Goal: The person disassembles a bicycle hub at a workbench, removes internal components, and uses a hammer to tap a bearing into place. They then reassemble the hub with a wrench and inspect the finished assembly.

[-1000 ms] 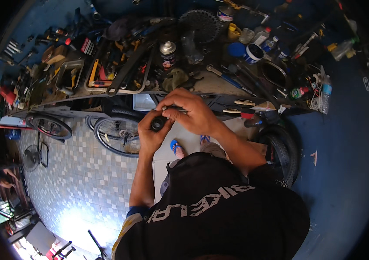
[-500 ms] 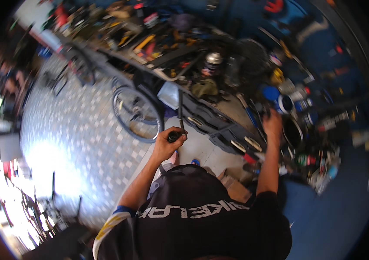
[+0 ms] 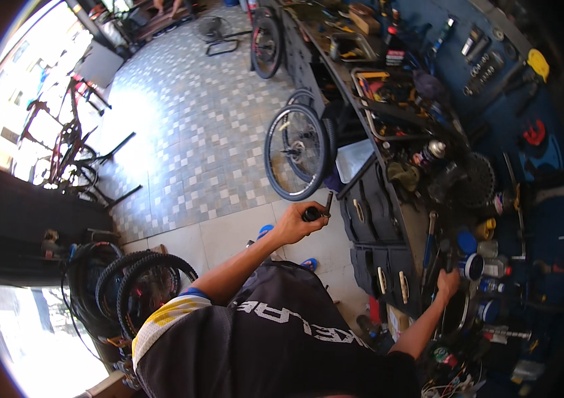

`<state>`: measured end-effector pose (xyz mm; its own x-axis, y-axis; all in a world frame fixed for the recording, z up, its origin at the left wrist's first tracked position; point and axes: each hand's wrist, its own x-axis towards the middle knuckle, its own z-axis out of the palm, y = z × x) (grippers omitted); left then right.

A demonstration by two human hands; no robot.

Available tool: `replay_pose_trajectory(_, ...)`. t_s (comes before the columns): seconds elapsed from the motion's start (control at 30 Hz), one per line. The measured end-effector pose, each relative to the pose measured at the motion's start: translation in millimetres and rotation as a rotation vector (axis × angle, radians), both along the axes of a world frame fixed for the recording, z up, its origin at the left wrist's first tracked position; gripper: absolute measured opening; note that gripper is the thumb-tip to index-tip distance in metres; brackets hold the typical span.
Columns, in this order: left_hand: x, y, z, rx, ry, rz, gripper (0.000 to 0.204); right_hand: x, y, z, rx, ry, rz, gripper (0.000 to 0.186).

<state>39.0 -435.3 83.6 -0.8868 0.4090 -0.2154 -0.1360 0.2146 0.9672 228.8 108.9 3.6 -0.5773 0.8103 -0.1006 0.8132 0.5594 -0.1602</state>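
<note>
Left hand [image 3: 295, 224] raised out in front of the body, above the pale tiled floor [image 3: 189, 132], fingers wrapped tight round the black cylindrical handle of a short hand tool [image 3: 315, 212]. Handle lies roughly level across the palm; a thin dark metal shank rises from its far end toward the workbench, so the tool forms a bent shape with the working tip uppermost. Tip points at nothing it touches — it hangs free in the air, near the black drawer fronts [image 3: 365, 215] but apart from them.

Right hand [image 3: 447, 284] well apart from the left, stretched along the long cluttered workbench [image 3: 421, 232]. It lies among the dark long-handled tools [image 3: 430, 249] at the bench's near end; fingers look curled over something there, but what they hold — or whether they grip at all — cannot be told at this size. Just beside it: a round blue-and-white tin [image 3: 473, 265] and other small pots.

The held tool is wholly the left hand's; the right is much the farther from it, with the drawers between.

Round about: a spoked bicycle wheel [image 3: 295, 159] leaning against the bench front, a stack of black knobbly tyres [image 3: 136, 285] by the left elbow, a dark toothed sprocket cluster [image 3: 477, 179] on the bench, a blue tool wall [image 3: 494, 86] behind.
</note>
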Motion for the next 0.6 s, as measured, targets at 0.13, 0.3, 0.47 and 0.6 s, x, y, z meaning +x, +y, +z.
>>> replay_pose_trajectory(0.13,3,-29,-4,0.003,0.084,0.076,0.024,-7,-23,41,0.122,0.208,-0.040,0.049)
replay_pose_trajectory(0.3,7,-71,-6,-0.041,0.105,0.175,0.023,-49,-103,94,-0.561,0.755,-0.005,0.041)
replay_pose_trajectory(0.47,4,-121,-12,-0.027,0.123,0.211,0.022,-130,-261,106,-1.073,0.812,0.364,0.026)
replay_pose_trajectory(0.6,6,-179,-22,0.100,0.208,0.354,0.026,-192,-442,119,-1.091,0.673,0.866,0.036)
